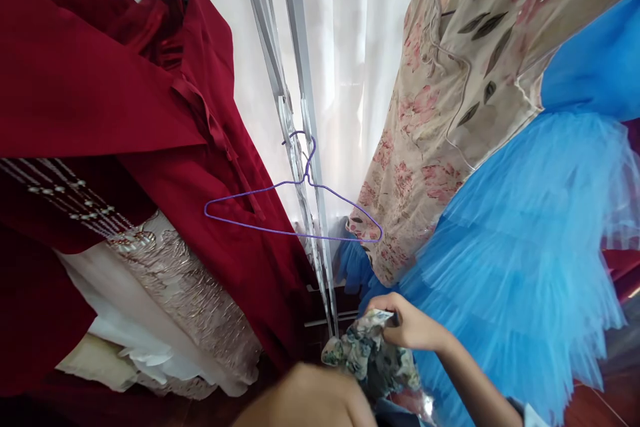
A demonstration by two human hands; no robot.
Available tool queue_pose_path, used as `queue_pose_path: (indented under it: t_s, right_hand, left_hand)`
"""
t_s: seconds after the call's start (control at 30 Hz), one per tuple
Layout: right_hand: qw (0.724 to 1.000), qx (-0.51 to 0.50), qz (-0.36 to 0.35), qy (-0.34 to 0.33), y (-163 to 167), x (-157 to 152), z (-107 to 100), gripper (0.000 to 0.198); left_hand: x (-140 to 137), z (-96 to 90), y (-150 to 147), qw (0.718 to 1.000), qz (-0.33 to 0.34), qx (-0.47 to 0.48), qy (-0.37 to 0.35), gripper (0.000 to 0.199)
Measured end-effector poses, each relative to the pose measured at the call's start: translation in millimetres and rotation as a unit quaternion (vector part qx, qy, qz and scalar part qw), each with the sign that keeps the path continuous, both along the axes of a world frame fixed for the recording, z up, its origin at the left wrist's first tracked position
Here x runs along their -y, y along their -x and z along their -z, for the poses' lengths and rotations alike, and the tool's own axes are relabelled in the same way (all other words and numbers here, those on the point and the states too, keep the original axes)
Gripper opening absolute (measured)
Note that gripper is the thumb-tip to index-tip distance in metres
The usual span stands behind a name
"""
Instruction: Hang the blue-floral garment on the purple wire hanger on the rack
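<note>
My right hand (407, 325) comes in from the lower right and pinches the top edge of a crumpled floral cloth (367, 353) in green, grey and cream. My left hand (305, 399) is a blurred shape at the bottom edge, just left of that cloth; its fingers are hidden. Above both hands an empty purple wire hanger (295, 213) hangs by its hook from a slanted metal rail (300, 100).
Dark red garments (100, 100) and a beaded cream dress (165, 293) hang at the left. A beige flowered garment (450, 113) and a blue tulle skirt (530, 247) hang at the right. White curtains (350, 27) fill the back.
</note>
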State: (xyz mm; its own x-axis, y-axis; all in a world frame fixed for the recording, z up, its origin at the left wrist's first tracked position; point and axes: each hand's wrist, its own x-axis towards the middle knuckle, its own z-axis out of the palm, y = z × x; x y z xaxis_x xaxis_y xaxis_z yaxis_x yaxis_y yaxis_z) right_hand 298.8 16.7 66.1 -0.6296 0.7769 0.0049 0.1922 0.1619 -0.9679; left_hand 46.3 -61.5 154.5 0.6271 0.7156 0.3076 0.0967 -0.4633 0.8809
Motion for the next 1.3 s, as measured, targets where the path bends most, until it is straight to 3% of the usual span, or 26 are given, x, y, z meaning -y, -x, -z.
queue_pose_path:
  t_s: [0.07, 0.13, 0.2, 0.27, 0.37, 0.57, 0.73, 0.83, 0.9, 0.93, 1.0, 1.03, 1.07, 1.1, 1.13, 1.17, 1.23, 1.3]
  right_hand:
    - [0.995, 0.010, 0.019, -0.092, -7, -8, -17, 0.023]
    - [0.984, 0.005, 0.045, -0.173, -16, -22, -33, 0.021]
    - [0.971, -0.019, 0.079, -0.223, -23, -40, -47, 0.017]
    - [0.961, -0.053, 0.119, -0.244, -28, -61, -60, 0.018]
    - [0.954, -0.097, 0.153, -0.239, -24, -95, -73, 0.025]
    - [0.957, -0.130, 0.125, -0.228, -3, -150, -86, 0.014]
    - [0.961, -0.162, 0.101, -0.201, 12, -161, -101, 0.016]
    - [0.966, -0.113, 0.112, -0.203, 23, -151, -116, 0.019]
    - [0.959, -0.073, 0.128, -0.243, 29, -142, -125, 0.020]
    - [0.953, -0.056, 0.134, -0.264, 31, -138, -128, 0.019]
    - [0.944, -0.031, 0.148, -0.292, 33, -133, -132, 0.020]
    - [0.942, -0.022, 0.156, -0.297, 34, -132, -132, 0.021]
    - [0.941, -0.016, 0.163, -0.296, 34, -132, -132, 0.022]
    - [0.941, -0.012, 0.168, -0.292, 34, -132, -131, 0.022]
    - [0.942, -0.009, 0.170, -0.288, 33, -133, -130, 0.023]
    - [0.944, -0.009, 0.171, -0.283, 33, -134, -130, 0.024]
    - [0.946, -0.011, 0.169, -0.277, 33, -135, -129, 0.025]
    - [0.948, -0.015, 0.167, -0.272, 32, -136, -129, 0.026]
  left_hand:
    - [-31, -15.5, 29, 0.987, -0.139, 0.012, -0.075, 0.024]
    - [-70, -33.4, 57, 0.896, -0.366, -0.004, -0.252, 0.028]
    - [-110, -48.5, 83, 0.827, -0.450, -0.027, -0.336, 0.040]
    - [-145, -56.2, 104, 0.804, -0.464, -0.044, -0.371, 0.048]
    - [-180, -52.1, 124, 0.813, -0.446, -0.065, -0.370, 0.032]
    - [-209, -28.8, 138, 0.799, -0.435, -0.185, -0.372, 0.028]
    - [-222, -25.4, 134, 0.865, -0.369, -0.108, -0.324, 0.026]
    - [-220, -18.7, 139, 0.872, -0.370, -0.058, -0.314, 0.017]
    - [-217, -0.1, 145, 0.842, -0.434, 0.040, -0.318, 0.017]
    - [-214, 15.0, 147, 0.806, -0.489, 0.112, -0.313, 0.018]
    - [-208, 54.7, 145, 0.709, -0.602, 0.255, -0.264, 0.015]
    - [-205, 76.9, 138, 0.693, -0.628, 0.281, -0.215, 0.011]
    - [-201, 98.6, 127, 0.716, -0.624, 0.274, -0.150, 0.008]
    - [-197, 118.1, 113, 0.776, -0.577, 0.246, -0.072, 0.008]
    - [-193, 134.3, 96, 0.851, -0.485, 0.201, 0.007, 0.012]
    - [-190, 146.3, 77, 0.908, -0.382, 0.157, 0.067, 0.022]
    - [-188, 157.9, 42, 0.953, -0.232, 0.121, 0.149, 0.047]
    - [-188, 158.4, 19, 0.954, -0.120, 0.105, 0.253, 0.059]
